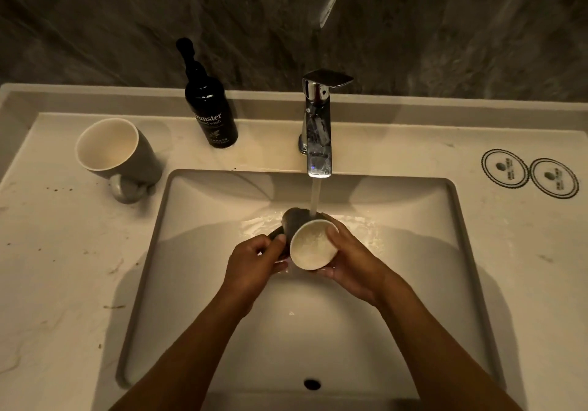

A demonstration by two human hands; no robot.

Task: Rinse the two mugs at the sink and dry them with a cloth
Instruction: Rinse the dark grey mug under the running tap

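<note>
Over the pale rectangular sink [461, 251], set in a marbled worktop [63, 267] flecked with dark specks, both hands hold a grey mug [310, 242] tilted under the running tap [316, 124]. The left hand [254, 261] pinches its handle; the right hand [350, 261] cups its rim and side. The second mug [117, 152] stands far left on the worktop, near a black hand-wash bottle [210, 114]. Two round coasters [529, 173] lie at the right, before a dark stone wall [445, 28].

Dim, warm yellowish light falls from above, brightest on the wet basin [203, 219] under the tap [316, 124]. The forearms cast broad soft shadows into it. Chrome glints. The wall is murky, and wide-angle distortion bows the counter [63, 251] edges.
</note>
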